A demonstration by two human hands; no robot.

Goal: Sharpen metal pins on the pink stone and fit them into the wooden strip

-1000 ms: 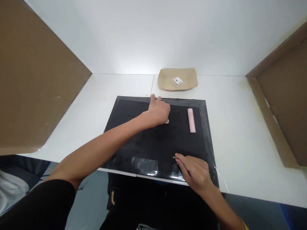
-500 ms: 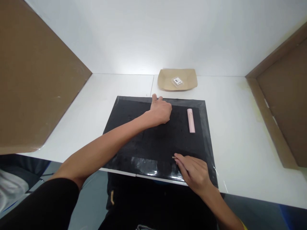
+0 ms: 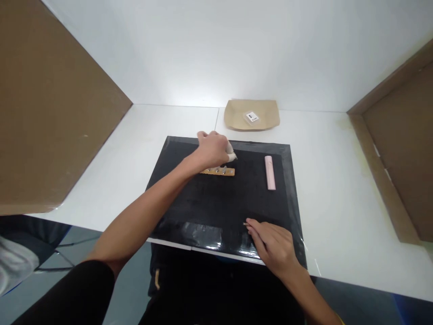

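Tan flat strip (image 3: 220, 173) bears silvery pieces (image 3: 224, 170); remainder unclear.
Your left hand (image 3: 213, 149) grips a whitish object (image 3: 232, 157), right hand (image 3: 275, 241) a slim stub (image 3: 245, 224).

Brown panel (image 3: 57, 113) at left, meeting the white wall (image 3: 203, 49)

From the centre of the black mat (image 3: 203, 205): cream piece (image 3: 232, 156), tan strip (image 3: 231, 172) and silver-grey pegs (image 3: 224, 170) at twelve o'clock; light-brown tray (image 3: 269, 116), black-and-white label (image 3: 252, 118), at one; plain pink bar (image 3: 269, 174) at two; tip (image 3: 245, 224) at five, probably pale, though tiny.
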